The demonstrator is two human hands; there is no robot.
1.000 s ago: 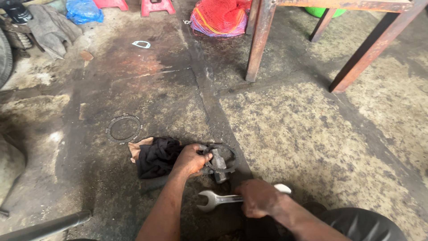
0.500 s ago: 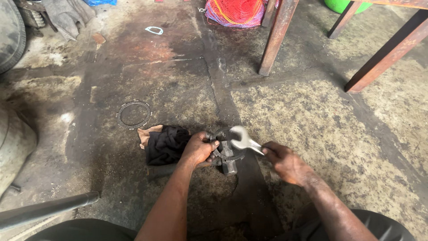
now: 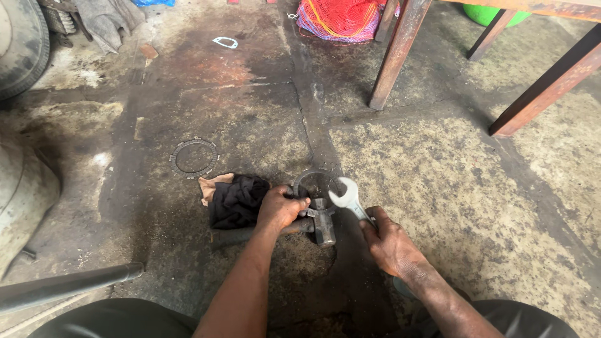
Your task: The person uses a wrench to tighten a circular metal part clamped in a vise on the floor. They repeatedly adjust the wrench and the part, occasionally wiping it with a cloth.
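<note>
My left hand [image 3: 280, 209] clamps the metal part [image 3: 320, 216] on the floor [image 3: 438, 181], my right hand [image 3: 389, 241] grips the wrench [image 3: 348, 197], its open end just above the part, not yet seated.

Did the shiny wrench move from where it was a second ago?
Yes. The wrench in the right hand has swung up and away from the person: it lay below the metal part before, and now its head is beside it.

rough concrete floor [image 3: 438, 188], oil-darkened at the middle and left, paler and gritty to the right. rusty brown table legs [image 3: 395, 56] stand at the top right. a tyre [image 3: 22, 47] sits at the top left, under soft, even daylight.
</note>
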